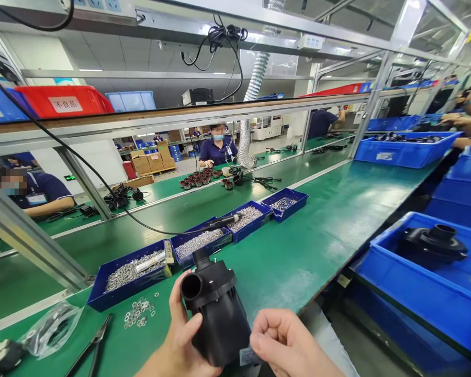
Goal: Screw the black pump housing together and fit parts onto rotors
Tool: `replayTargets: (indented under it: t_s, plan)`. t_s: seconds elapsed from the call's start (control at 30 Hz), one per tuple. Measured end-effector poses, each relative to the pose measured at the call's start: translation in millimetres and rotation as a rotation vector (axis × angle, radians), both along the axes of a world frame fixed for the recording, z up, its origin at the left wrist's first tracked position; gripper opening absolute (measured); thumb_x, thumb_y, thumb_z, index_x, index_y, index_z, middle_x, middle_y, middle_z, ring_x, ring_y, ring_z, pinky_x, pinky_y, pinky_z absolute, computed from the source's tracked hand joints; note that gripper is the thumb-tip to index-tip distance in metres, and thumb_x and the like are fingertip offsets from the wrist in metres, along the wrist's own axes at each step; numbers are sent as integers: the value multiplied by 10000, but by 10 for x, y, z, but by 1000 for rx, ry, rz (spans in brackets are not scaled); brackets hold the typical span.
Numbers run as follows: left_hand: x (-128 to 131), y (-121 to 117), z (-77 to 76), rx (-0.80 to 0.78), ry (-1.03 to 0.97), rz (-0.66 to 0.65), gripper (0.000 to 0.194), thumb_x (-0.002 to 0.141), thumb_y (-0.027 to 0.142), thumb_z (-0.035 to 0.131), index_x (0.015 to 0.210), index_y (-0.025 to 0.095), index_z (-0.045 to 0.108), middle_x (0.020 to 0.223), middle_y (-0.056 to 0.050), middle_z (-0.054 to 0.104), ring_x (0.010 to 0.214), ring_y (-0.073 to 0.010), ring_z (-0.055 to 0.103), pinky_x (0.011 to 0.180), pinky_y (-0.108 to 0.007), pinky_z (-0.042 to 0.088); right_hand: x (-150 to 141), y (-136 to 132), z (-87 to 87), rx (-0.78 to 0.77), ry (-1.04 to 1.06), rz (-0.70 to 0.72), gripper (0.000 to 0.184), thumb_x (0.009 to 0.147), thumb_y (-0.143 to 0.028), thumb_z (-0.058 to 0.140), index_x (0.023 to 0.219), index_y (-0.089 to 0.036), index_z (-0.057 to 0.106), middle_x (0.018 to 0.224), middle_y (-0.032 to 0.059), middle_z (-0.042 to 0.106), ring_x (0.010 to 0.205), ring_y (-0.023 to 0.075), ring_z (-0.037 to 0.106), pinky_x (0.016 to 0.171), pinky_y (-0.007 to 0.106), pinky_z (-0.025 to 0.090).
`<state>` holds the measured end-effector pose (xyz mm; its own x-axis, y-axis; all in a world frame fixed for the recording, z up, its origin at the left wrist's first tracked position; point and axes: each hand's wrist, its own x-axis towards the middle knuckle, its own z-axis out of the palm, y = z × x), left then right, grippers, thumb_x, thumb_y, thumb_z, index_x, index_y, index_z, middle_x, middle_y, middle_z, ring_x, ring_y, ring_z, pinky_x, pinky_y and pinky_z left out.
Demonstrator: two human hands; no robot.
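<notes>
A black pump (219, 314) with two round pipe ends is in my left hand (184, 327), its fingers and thumb wrapped round the housing. My right hand (284, 343) is curled closed at the lower right side of the pump. Against its fingertips is a small grey label (248, 356) on the housing; whether the fingers pinch it is hidden. Behind the pump runs a row of blue trays holding small metal parts: screws (135, 272), more tiny fasteners (200, 243) and others (246, 217). A corded black screwdriver (222, 222) lies across the trays.
Loose washers (139, 313), pliers (90, 348), a clear plastic bag (53, 330) and a plug (0, 356) lie at left on the green bench (275, 272). A blue crate (427, 293) at right holds another black pump (435, 243). A person (219, 149) sits across the bench.
</notes>
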<state>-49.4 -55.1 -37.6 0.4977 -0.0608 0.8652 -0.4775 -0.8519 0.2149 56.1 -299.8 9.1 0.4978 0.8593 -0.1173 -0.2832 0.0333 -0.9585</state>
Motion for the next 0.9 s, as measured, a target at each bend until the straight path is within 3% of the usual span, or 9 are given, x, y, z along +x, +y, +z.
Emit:
replayTargets:
  t_s: [0.07,0.13,0.47,0.6,0.73,0.9]
  plan:
    - [10,41,77,83,-24,-85,1494,366,165,951,1669,378,254,1778,-191,83,1616,-608,102,1144,-880,351,43,75,32,-4,-21,46,669,777,-810,829,830,-201,557,487,-118,395,349,37,264,354,184,174]
    - [18,60,104,90,-19,-95,1480,384,154,934,1680,341,245,1777,-209,64,1624,-599,74,1162,-879,322,84,139,40,-15,-35,74,669,771,-815,820,816,-211,538,440,-131,375,329,45,262,335,177,197]
    - [-1,41,119,88,10,-51,1404,443,179,913,1655,421,249,1785,-154,88,1616,-561,173,1180,-831,317,176,269,45,-76,-86,118,512,834,-640,825,772,-191,588,443,-107,422,355,52,288,349,179,188]
    - [-4,55,108,95,9,-48,1371,462,184,900,1654,393,256,1779,-183,95,1619,-570,155,1180,-830,325,166,263,78,-88,-142,123,467,846,-573,834,750,-174,612,474,-92,429,399,52,305,391,185,179]
    - [-3,72,95,96,32,-48,1345,509,224,892,1660,424,226,1793,-134,52,1636,-540,135,1187,-809,351,145,255,82,-91,-186,113,421,875,-513,828,755,-161,631,500,-75,451,443,58,312,427,201,186]
    - [-6,83,69,100,21,-35,1376,463,258,937,1643,418,247,1784,-144,65,1623,-568,152,1180,-801,370,129,252,29,-75,-202,94,387,902,-483,806,773,-153,650,535,-64,460,487,67,320,455,207,213]
